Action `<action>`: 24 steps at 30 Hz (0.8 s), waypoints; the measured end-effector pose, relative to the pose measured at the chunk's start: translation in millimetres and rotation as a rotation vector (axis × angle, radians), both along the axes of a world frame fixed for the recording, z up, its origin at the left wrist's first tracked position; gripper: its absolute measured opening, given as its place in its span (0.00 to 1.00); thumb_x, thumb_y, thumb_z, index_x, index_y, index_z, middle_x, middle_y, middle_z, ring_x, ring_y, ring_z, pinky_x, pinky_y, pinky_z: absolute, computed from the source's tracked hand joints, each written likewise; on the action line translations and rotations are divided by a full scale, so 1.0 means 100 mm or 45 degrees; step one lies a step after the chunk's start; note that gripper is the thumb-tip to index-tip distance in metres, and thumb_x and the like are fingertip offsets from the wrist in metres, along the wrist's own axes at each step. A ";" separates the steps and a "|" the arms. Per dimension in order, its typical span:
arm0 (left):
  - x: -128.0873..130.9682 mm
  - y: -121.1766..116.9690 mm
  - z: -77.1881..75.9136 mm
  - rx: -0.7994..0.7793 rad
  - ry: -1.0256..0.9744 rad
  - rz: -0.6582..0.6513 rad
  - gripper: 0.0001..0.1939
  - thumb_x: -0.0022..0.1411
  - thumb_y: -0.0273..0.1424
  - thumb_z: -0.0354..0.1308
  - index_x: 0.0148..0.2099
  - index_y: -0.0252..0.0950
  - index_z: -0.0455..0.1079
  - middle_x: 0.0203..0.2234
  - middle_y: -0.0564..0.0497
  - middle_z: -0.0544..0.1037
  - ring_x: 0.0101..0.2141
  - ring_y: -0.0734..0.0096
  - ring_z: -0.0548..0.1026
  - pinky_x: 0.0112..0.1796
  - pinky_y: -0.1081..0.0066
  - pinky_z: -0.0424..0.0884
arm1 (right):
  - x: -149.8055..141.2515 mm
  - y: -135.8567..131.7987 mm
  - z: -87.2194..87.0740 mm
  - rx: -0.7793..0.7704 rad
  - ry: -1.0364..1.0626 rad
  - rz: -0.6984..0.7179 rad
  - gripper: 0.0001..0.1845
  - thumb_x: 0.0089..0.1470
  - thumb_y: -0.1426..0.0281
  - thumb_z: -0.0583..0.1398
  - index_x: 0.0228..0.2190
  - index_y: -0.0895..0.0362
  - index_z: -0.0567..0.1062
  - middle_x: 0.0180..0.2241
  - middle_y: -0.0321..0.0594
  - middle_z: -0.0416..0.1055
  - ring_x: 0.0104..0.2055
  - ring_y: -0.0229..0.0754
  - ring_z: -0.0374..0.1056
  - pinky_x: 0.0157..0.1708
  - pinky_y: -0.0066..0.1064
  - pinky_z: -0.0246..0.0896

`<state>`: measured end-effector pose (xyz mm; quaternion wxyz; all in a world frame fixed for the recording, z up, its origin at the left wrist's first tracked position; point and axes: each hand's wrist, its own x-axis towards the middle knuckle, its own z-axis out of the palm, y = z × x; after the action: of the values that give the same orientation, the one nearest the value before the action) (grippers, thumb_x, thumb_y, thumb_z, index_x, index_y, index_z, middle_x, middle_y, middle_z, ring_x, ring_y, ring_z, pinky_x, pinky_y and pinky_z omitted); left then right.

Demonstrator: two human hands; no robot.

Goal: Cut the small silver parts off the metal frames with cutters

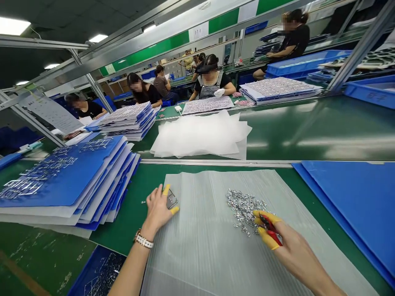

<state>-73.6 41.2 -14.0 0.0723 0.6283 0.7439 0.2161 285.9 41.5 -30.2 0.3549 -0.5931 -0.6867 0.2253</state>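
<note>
My left hand [158,207] is at the left edge of a translucent white sheet [197,242]. Its yellow-covered thumb and forefinger are on either side of a small metal frame [172,200], gripping it by its edges. In my right hand [288,236] is a pair of red-handled pliers [270,230], held between yellow-covered fingers. The tool's tip is hidden by the fingers. Right beside it, a heap of small shiny metal pieces [243,205] lies on the sheet, a few scattered at its near edge.
At left rises a stack of blue boards [92,172] bearing wire-like metal frames [40,174]. More blue boards [354,205] lie at right. Beyond the metal rail [216,163] are white sheets [200,135] and stacked panels [277,88]. A blue bin [101,271] sits below left. Several people work opposite.
</note>
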 end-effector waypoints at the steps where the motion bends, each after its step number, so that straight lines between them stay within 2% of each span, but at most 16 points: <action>1: -0.10 0.00 -0.02 -0.066 0.094 0.009 0.38 0.45 0.38 0.63 0.60 0.39 0.59 0.59 0.39 0.60 0.58 0.43 0.53 0.54 0.48 0.44 | -0.05 -0.01 0.05 0.005 0.035 0.101 0.22 0.49 0.56 0.55 0.43 0.52 0.72 0.38 0.44 0.75 0.36 0.48 0.71 0.34 0.36 0.67; 3: -0.22 0.00 -0.05 -0.136 0.206 -0.001 0.36 0.49 0.38 0.60 0.60 0.39 0.58 0.56 0.39 0.65 0.56 0.47 0.57 0.54 0.50 0.47 | -0.15 -0.03 0.15 0.008 0.081 0.272 0.23 0.52 0.58 0.55 0.49 0.53 0.68 0.41 0.46 0.73 0.40 0.49 0.70 0.37 0.38 0.66; 4: -0.23 0.00 -0.05 -0.131 0.239 -0.012 0.35 0.50 0.38 0.59 0.60 0.39 0.57 0.54 0.40 0.66 0.55 0.49 0.59 0.53 0.51 0.48 | -0.20 -0.03 0.20 0.030 0.090 0.302 0.23 0.53 0.59 0.55 0.49 0.52 0.67 0.40 0.46 0.72 0.40 0.48 0.69 0.38 0.38 0.65; 6: -0.21 -0.04 -0.01 -0.045 0.282 -0.020 0.35 0.52 0.38 0.58 0.61 0.39 0.55 0.53 0.40 0.67 0.53 0.50 0.61 0.53 0.52 0.49 | -0.30 -0.04 0.28 0.057 0.114 0.331 0.20 0.53 0.60 0.56 0.47 0.52 0.69 0.38 0.45 0.72 0.39 0.48 0.68 0.38 0.39 0.64; 9: -0.05 -0.17 0.09 0.151 0.288 -0.078 0.39 0.52 0.37 0.57 0.64 0.40 0.48 0.54 0.40 0.65 0.54 0.50 0.61 0.55 0.49 0.46 | -0.51 -0.10 0.37 -0.025 0.214 0.321 0.13 0.52 0.61 0.58 0.40 0.52 0.72 0.33 0.42 0.72 0.33 0.45 0.67 0.34 0.37 0.63; 12: 0.24 -0.38 0.16 0.257 0.232 -0.335 0.41 0.53 0.36 0.58 0.65 0.42 0.45 0.56 0.41 0.63 0.56 0.50 0.59 0.56 0.48 0.44 | -0.80 -0.20 0.42 -0.145 0.410 0.367 0.10 0.53 0.63 0.58 0.37 0.53 0.72 0.30 0.39 0.71 0.29 0.40 0.65 0.28 0.31 0.61; 14: 0.43 -0.51 0.17 0.276 0.163 -0.505 0.41 0.53 0.36 0.59 0.65 0.42 0.45 0.56 0.41 0.63 0.57 0.50 0.59 0.57 0.48 0.45 | -0.99 -0.24 0.41 -0.149 0.444 0.395 0.07 0.51 0.65 0.58 0.33 0.54 0.71 0.28 0.36 0.69 0.26 0.37 0.62 0.27 0.29 0.58; 16: 0.58 -0.62 0.15 0.275 0.080 -0.575 0.41 0.52 0.35 0.60 0.65 0.42 0.46 0.56 0.41 0.64 0.57 0.49 0.59 0.57 0.47 0.46 | -1.13 -0.26 0.38 -0.188 0.470 0.424 0.04 0.50 0.67 0.58 0.28 0.54 0.69 0.24 0.33 0.65 0.25 0.35 0.58 0.25 0.27 0.54; 20: 0.66 -0.70 0.14 0.222 -0.189 -0.508 0.40 0.53 0.34 0.60 0.65 0.44 0.47 0.60 0.41 0.58 0.59 0.48 0.55 0.56 0.46 0.50 | -1.19 -0.20 0.27 -0.367 0.711 0.403 0.07 0.50 0.66 0.57 0.25 0.55 0.65 0.22 0.31 0.59 0.24 0.34 0.54 0.24 0.26 0.51; 22: 0.63 -0.69 0.15 0.193 -0.448 -0.380 0.40 0.54 0.35 0.60 0.65 0.46 0.46 0.62 0.43 0.53 0.60 0.49 0.53 0.56 0.47 0.53 | -1.18 -0.16 0.21 -0.421 0.835 0.340 0.09 0.49 0.64 0.58 0.25 0.55 0.64 0.22 0.31 0.59 0.24 0.35 0.54 0.25 0.27 0.50; 24: 0.62 -0.66 0.14 0.171 -0.800 -0.223 0.37 0.56 0.36 0.58 0.65 0.45 0.48 0.63 0.43 0.54 0.60 0.51 0.55 0.56 0.49 0.55 | -1.20 -0.13 0.16 -0.423 0.887 0.272 0.11 0.49 0.62 0.58 0.25 0.55 0.64 0.22 0.31 0.59 0.24 0.35 0.54 0.25 0.27 0.51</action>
<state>-11.4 -25.2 0.3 0.2748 0.5959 0.6126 0.4406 166.1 28.2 -14.0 0.4406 -0.4557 -0.5372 0.5565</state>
